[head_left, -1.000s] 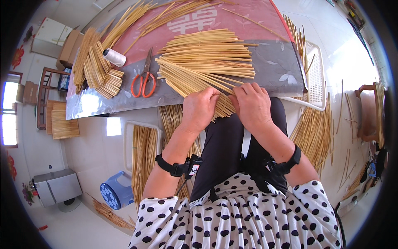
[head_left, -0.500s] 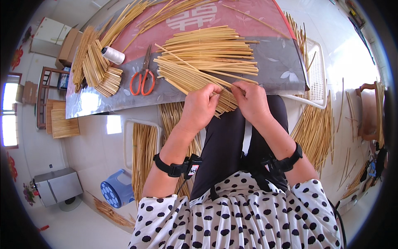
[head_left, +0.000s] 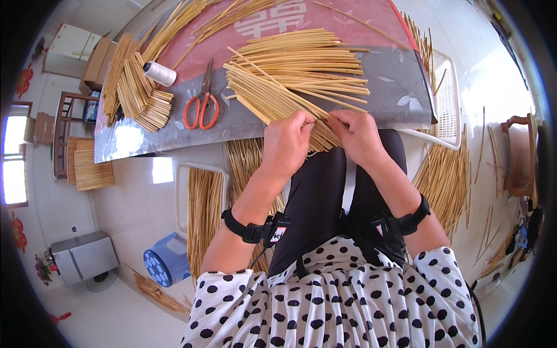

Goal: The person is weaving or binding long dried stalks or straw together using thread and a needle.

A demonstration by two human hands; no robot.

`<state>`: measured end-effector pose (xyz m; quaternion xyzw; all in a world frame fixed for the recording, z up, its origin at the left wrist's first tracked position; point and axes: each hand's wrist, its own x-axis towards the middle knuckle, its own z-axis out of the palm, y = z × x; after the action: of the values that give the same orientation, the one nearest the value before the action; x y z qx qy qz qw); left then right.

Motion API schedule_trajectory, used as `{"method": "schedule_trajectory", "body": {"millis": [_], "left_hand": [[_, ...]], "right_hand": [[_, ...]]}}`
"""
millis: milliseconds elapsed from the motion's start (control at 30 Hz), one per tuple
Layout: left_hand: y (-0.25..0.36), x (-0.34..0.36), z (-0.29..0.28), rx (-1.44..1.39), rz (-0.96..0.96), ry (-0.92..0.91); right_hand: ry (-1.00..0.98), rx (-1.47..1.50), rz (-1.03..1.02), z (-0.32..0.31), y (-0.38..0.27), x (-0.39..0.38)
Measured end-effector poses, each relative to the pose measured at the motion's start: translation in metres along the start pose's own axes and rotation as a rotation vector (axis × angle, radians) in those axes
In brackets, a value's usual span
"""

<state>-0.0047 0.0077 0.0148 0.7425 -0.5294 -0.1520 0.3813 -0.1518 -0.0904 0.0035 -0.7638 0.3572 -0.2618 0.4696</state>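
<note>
- I see my left hand (head_left: 288,141) curled shut, pinching the near ends of a flat row of pale yellow straw stalks (head_left: 278,98).
- My right hand (head_left: 358,136) is right next to it, also closed tight on the same stalk ends. The two hands almost touch at the thumbs.
- The stalks sit at the near edge of the table (head_left: 400,98), just above my lap, and they fan away from me toward the far left.
- A bigger pile of loose stalks (head_left: 313,58) lies flat behind them, pointing more sideways (some stalks cross over each other).
- Orange-handled scissors (head_left: 201,104) lie on the table, left of the stalks and well apart from my hands.
- A white spool of thread (head_left: 159,73) lies a bit farther left, by the scissors.
- Beside the spool are short bundles of cut straw (head_left: 136,90), stacked in a fan shape at the left end of the table.
- The table has a shiny cloth on it, grey near me and red farther away.
- A white tray of stalks (head_left: 200,203) stands on the floor under the table's left side.
- A blue stool (head_left: 165,261) sits near it on the floor.
- More straw (head_left: 447,174) lies on the floor to my right.
- I wear black wrist straps on both arms.
</note>
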Motion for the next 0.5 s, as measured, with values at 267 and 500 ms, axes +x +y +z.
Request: {"method": "schedule_trajectory", "body": {"millis": [267,500], "left_hand": [[0.009,0.003,0.007,0.087,-0.041,0.073],[0.031,0.012,-0.001,0.261,-0.118,-0.023]], "right_hand": [[-0.016,0.022,-0.04,0.004,-0.001,-0.001],[0.013,-0.009,-0.097,0.017,0.004,-0.006]]}}
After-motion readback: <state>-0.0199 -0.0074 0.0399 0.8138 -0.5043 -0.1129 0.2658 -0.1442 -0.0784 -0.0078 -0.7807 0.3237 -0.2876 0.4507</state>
